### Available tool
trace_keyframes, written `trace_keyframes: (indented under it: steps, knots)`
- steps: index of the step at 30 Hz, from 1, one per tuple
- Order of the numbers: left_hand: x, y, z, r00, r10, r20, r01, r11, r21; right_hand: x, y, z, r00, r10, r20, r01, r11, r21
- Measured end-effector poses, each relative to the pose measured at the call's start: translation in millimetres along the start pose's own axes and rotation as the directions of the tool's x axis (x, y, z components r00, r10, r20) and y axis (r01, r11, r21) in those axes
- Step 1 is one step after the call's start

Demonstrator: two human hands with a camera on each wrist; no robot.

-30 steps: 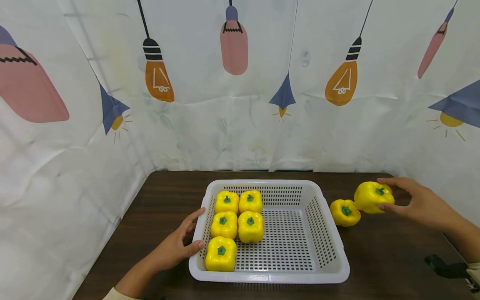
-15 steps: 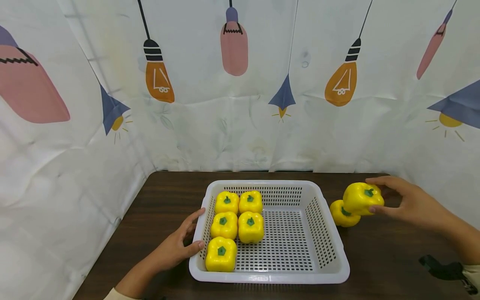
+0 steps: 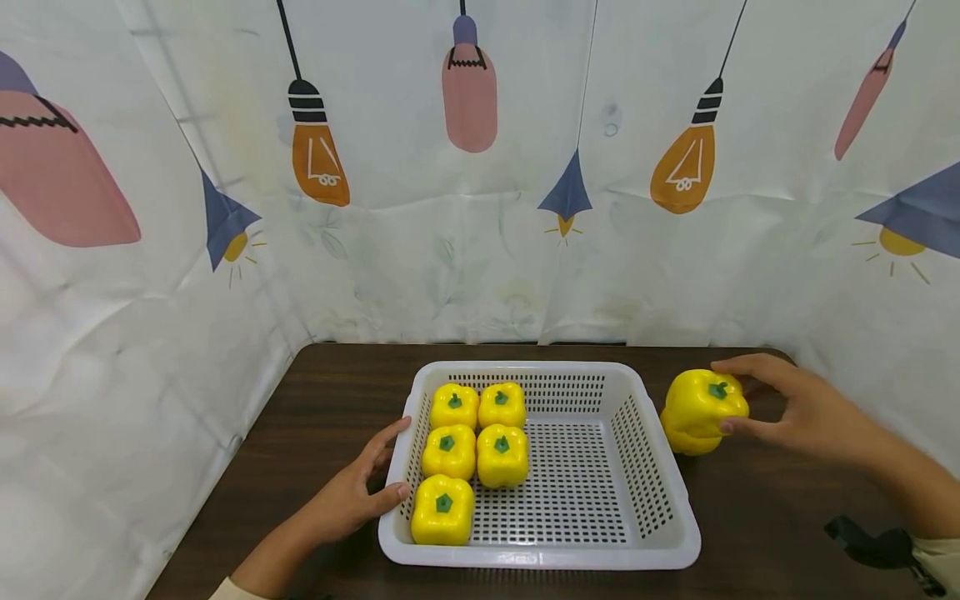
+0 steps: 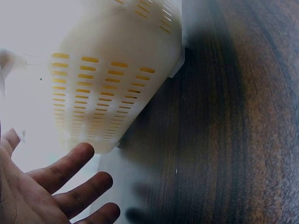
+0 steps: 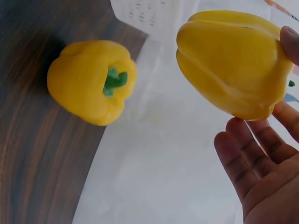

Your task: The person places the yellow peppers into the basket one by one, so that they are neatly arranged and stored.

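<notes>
A yellow bell pepper (image 3: 703,402) with a green stem is pinched between the thumb and fingers of my right hand (image 3: 806,414), to the right of the basket. A second yellow bell pepper (image 5: 91,83) stands on the table, well below the held one in the right wrist view; in the head view it is mostly hidden behind it. My left hand (image 3: 352,492) touches the left rim of a white plastic basket (image 3: 540,557) with index fingertip and thumb. Its other fingers (image 4: 86,193) stretch out loosely beside the perforated wall. Several yellow bell peppers (image 3: 502,456) fill the basket's left side, stems up.
The dark wood-grain table (image 3: 337,375) carries the basket, whose right half shows bare slotted floor. A white curtain (image 3: 420,267) printed with lamps hangs behind the table and along both sides. A black strap (image 3: 873,546) sits by the right sleeve.
My right hand has moved left toward the basket with the bell pepper, which now covers most of the pepper on the table. The left hand and basket have stayed put.
</notes>
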State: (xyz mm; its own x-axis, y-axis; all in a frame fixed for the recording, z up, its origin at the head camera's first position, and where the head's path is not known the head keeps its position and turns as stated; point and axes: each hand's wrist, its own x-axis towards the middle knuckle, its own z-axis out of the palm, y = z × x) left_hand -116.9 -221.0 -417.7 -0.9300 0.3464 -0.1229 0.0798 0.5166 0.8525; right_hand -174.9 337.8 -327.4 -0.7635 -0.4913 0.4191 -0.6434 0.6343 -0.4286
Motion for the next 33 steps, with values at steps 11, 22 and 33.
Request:
trace_keyframes:
  steps: [11,22,33]
  knots:
    - [-0.7,1.6,0.3,1.0,-0.007,-0.003,0.007,1.0,0.002,5.9,-12.1,9.2,0.998,-0.056,0.019,0.056,0.998,-0.01]
    - [-1.3,2.1,0.8,1.0,0.002,-0.003,-0.002,1.0,0.001,10.0,-23.0,19.0,0.997,-0.039,0.072,0.037,0.999,0.029]
    - [-0.1,0.0,0.6,1.0,0.012,0.002,-0.012,1.0,0.003,15.1,-36.8,30.2,0.99,0.03,0.139,-0.034,0.999,0.03]
